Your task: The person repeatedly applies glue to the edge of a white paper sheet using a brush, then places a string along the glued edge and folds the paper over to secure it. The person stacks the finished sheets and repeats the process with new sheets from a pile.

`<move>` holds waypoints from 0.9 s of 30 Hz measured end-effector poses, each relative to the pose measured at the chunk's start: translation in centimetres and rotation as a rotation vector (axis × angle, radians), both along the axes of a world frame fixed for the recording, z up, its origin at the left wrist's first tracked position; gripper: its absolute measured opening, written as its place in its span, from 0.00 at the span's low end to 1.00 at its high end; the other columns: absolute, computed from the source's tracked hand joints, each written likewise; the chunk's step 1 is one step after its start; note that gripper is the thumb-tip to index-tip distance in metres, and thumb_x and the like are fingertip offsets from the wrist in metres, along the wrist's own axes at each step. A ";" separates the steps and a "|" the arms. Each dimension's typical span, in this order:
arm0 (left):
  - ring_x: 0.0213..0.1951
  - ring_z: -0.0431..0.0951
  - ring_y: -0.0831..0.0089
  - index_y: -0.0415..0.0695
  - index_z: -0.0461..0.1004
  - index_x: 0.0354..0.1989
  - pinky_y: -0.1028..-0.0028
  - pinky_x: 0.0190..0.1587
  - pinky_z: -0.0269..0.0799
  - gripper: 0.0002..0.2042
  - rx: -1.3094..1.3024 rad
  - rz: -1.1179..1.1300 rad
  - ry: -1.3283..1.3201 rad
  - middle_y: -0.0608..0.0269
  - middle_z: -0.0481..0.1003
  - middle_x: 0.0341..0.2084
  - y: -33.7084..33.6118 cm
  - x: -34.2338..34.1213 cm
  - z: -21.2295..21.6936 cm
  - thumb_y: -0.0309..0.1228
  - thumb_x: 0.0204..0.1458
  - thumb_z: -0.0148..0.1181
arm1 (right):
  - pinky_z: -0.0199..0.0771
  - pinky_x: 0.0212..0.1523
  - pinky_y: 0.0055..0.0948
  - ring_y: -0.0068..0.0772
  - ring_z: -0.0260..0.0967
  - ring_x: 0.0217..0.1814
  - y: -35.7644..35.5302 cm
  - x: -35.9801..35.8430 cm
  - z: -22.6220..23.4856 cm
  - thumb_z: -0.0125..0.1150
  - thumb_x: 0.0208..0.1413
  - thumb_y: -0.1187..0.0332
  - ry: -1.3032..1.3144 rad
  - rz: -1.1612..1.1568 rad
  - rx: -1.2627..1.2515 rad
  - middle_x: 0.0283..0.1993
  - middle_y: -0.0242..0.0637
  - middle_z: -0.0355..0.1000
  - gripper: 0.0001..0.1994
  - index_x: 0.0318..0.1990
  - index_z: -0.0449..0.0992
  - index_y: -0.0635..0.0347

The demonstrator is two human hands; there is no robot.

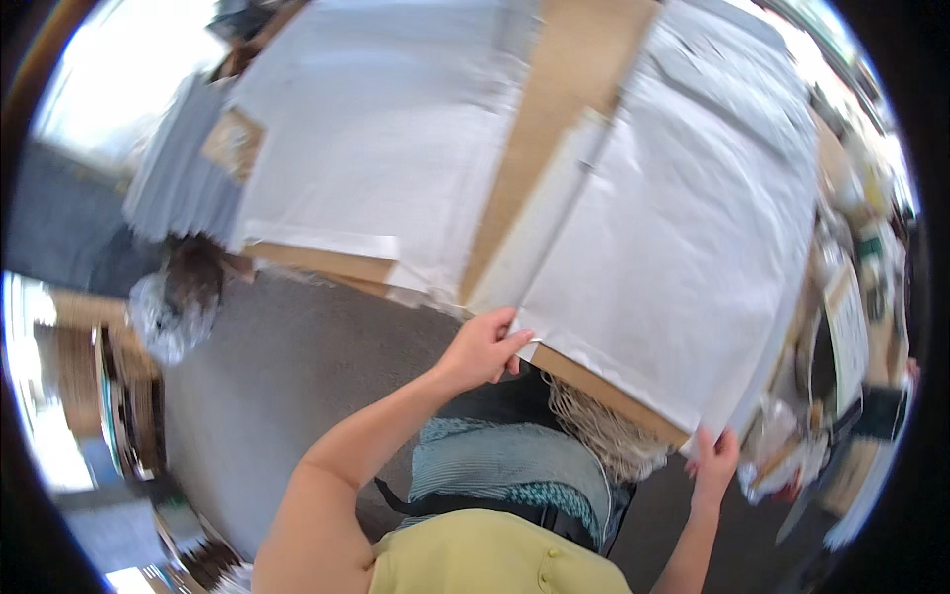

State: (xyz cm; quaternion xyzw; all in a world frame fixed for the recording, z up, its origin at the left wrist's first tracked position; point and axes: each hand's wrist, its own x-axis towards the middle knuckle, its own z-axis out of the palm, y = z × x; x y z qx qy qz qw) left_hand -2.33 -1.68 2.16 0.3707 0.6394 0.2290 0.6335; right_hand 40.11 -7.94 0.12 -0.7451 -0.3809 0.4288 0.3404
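My left hand [482,348] and right hand [714,463] pinch the near edge of the large white fabric sheet [653,247], which stretches away from me across the tan wooden table [564,99].

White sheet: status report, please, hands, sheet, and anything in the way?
Left hand pinching white sheet at its near corner. Right hand gripping its right corner. Sheet flat on brown table. Nothing blocking.

A small brown square label [234,142] sits on the grey stack at my far left. Boxes and packets [859,297] crowd the right edge, too blurred to tell apart.
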 end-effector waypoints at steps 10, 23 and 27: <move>0.18 0.62 0.91 0.44 0.75 0.45 0.84 0.17 0.57 0.04 0.929 0.883 0.336 0.73 0.73 0.28 -6.5 -10.4 6.6 0.27 0.67 0.54 | 0.69 0.21 0.28 0.24 0.71 0.18 3.7 -17.6 0.0 0.70 0.60 0.65 -0.028 0.701 0.156 0.20 0.38 0.73 0.17 0.29 0.69 0.66; 0.69 0.62 0.44 0.45 0.71 0.64 0.55 0.66 0.64 0.28 1.000 0.050 1.092 0.46 0.65 0.66 -3.0 -8.2 3.3 0.32 0.53 0.71 | 0.78 0.44 0.25 0.24 0.79 0.40 5.5 -15.4 2.5 0.60 0.67 0.68 0.098 0.665 0.117 0.39 0.38 0.83 0.15 0.56 0.79 0.65; 0.71 0.60 0.47 0.45 0.75 0.58 0.56 0.67 0.63 0.24 0.901 -0.212 0.496 0.45 0.62 0.68 -2.0 0.5 0.5 0.29 0.51 0.73 | 0.75 0.44 0.33 0.31 0.77 0.41 4.0 -1.5 3.3 0.55 0.69 0.68 -0.554 0.321 0.115 0.41 0.42 0.80 0.14 0.56 0.79 0.62</move>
